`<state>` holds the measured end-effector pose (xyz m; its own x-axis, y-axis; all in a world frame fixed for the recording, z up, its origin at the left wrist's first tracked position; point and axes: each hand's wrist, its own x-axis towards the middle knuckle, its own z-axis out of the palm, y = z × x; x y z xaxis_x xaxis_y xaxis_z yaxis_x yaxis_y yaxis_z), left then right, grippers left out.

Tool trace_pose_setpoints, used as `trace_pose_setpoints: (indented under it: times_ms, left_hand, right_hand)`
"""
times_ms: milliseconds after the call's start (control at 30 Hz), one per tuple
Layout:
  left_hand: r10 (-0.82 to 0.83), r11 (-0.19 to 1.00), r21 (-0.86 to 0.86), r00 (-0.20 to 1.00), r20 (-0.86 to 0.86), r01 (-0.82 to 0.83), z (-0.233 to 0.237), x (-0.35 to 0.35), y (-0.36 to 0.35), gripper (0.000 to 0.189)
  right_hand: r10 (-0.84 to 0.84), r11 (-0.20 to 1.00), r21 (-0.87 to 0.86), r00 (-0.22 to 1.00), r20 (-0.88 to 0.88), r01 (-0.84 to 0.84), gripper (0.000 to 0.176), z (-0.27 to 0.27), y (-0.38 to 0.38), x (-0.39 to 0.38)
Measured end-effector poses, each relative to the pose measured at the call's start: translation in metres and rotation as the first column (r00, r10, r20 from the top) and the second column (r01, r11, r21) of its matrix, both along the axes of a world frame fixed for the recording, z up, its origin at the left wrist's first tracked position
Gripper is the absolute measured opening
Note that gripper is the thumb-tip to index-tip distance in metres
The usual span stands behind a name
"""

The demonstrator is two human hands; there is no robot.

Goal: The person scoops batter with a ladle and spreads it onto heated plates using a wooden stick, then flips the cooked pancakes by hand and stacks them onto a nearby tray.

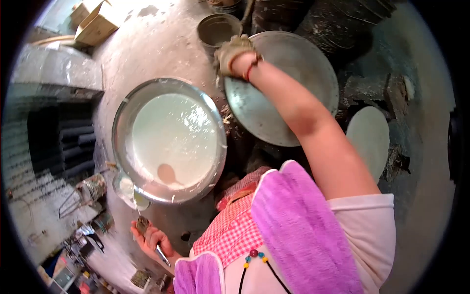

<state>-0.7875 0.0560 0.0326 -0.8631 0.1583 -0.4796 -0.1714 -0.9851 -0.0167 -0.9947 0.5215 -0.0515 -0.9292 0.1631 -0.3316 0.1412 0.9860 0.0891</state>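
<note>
One pan; one basin; one utensil

Round grey metal pan lying flat under right hand clutching cloth; thin metal tool, slanted, gripped in left hand

pink checked apron, pale short sleeve

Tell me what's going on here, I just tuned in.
The person's right hand grips what looks like a beige cloth wad against the rim of a round grey metal griddle plate. Their left hand holds a thin metal utensil low beside the body. Between the two hands sits a wide metal basin of white batter, with a ladle sunk in it.
</note>
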Motion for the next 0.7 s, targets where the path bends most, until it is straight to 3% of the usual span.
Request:
trace_pose_setpoints:
  times_ms: [67, 133, 200, 267, 333, 400, 533, 600, 667, 700]
  left_hand:
    - [-0.055, 0.998, 0.03, 0.998, -0.043, 0.057, -0.007, 0.0, -0.019, 0.026]
    - [-0.036, 0.999, 0.025, 0.998, -0.048, 0.037, -0.018, -0.007, -0.036, 0.029]
    - [-0.092, 0.994, 0.052, 0.995, -0.047, 0.095, -0.022, -0.019, -0.059, 0.033]
    - [-0.095, 0.983, -0.159, 0.995, -0.008, 0.093, -0.029, -0.035, -0.071, 0.032]
    - [-0.231, 0.962, -0.133, 0.971, 0.063, 0.238, -0.035, -0.058, -0.088, 0.032]
    - [-0.466, 0.885, -0.071, 0.878, -0.106, 0.461, -0.034, -0.079, -0.099, 0.028]
    - [-0.611, 0.789, -0.145, 0.788, -0.08, 0.597, -0.011, -0.1, -0.082, 0.03]
    - [-0.687, 0.72, -0.237, 0.72, -0.101, 0.653, -0.001, -0.1, -0.062, 0.035]
    - [-0.824, 0.562, -0.112, 0.541, -0.172, 0.82, 0.007, -0.103, -0.041, 0.035]
    - [-0.852, 0.517, -0.154, 0.487, -0.192, 0.842, 0.004, -0.106, -0.03, 0.035]
  right_hand:
    - [0.235, 0.97, 0.104, 0.956, -0.172, -0.22, 0.033, -0.012, -0.055, 0.05]
    - [0.343, 0.932, -0.004, 0.887, -0.308, -0.362, 0.032, -0.005, -0.086, 0.119]
    - [0.284, 0.923, -0.085, 0.814, -0.506, -0.375, 0.03, -0.008, -0.098, 0.189]
    - [0.24, 0.933, -0.142, 0.867, -0.436, -0.33, 0.032, -0.017, -0.094, 0.259]
    - [0.14, 0.973, -0.131, 0.941, -0.308, -0.188, 0.029, 0.002, -0.088, 0.315]
    - [0.064, 0.989, -0.116, 0.964, -0.258, -0.096, 0.026, 0.007, -0.074, 0.349]
    - [-0.183, 0.983, -0.068, 0.965, -0.189, 0.173, 0.031, -0.01, -0.059, 0.378]
    - [-0.553, 0.831, -0.159, 0.823, -0.129, 0.533, 0.04, -0.017, -0.072, 0.392]
    - [-0.768, 0.638, -0.327, 0.608, -0.201, 0.697, 0.047, 0.01, -0.111, 0.431]
    - [-0.87, 0.488, -0.512, 0.437, -0.227, 0.707, 0.047, -0.007, -0.136, 0.464]
